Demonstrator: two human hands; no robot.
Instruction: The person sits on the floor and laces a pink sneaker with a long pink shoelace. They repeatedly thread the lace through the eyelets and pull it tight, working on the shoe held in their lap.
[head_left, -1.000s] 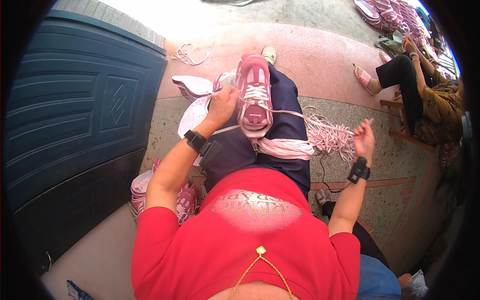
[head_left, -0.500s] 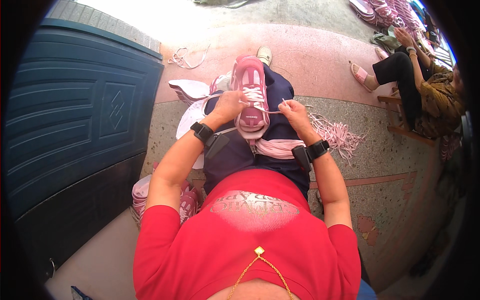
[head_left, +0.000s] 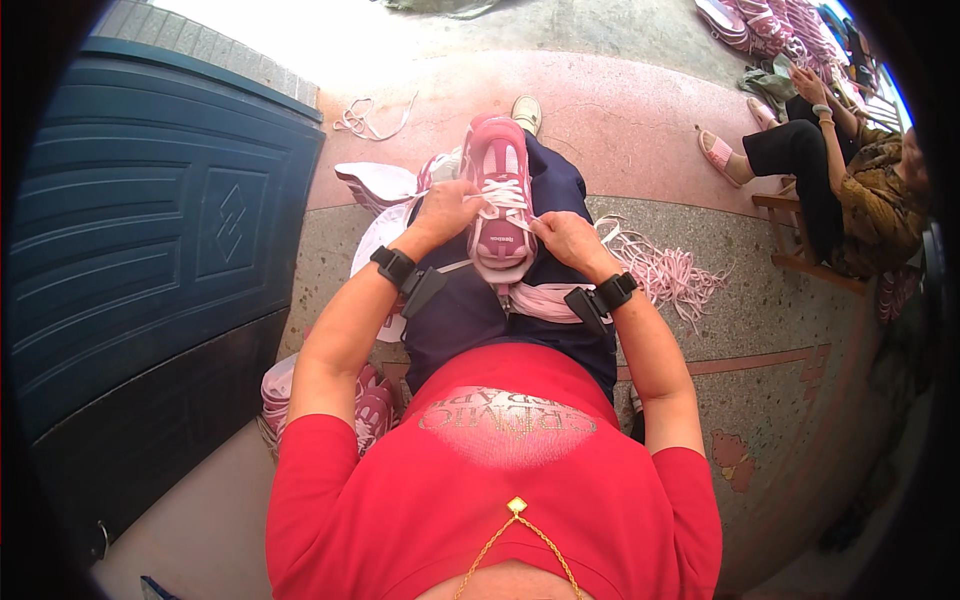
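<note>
A pink sneaker (head_left: 497,240) rests on my lap between my knees, its toe pointing away from me. White shoelace (head_left: 503,192) runs in rows across its upper. My left hand (head_left: 447,213) is closed in a pinch on the lace at the sneaker's left side. At its right edge, the fingers of my right hand (head_left: 570,241) are pressed together on a lace end, close against the eyelets. A bundle of pale pink laces (head_left: 548,302) lies across my thigh below the heel.
Loose pink laces (head_left: 685,280) heap on the floor at right. White shoe parts (head_left: 378,183) lie left of my knee, and more pink sneakers (head_left: 374,408) by my left hip. A blue door (head_left: 160,210) stands at left. A seated person (head_left: 840,180) works at far right.
My right hand has moved left and slightly down, from a stretched lace end up to the sneaker's edge. My left hand has shifted slightly left, still at the laces.
</note>
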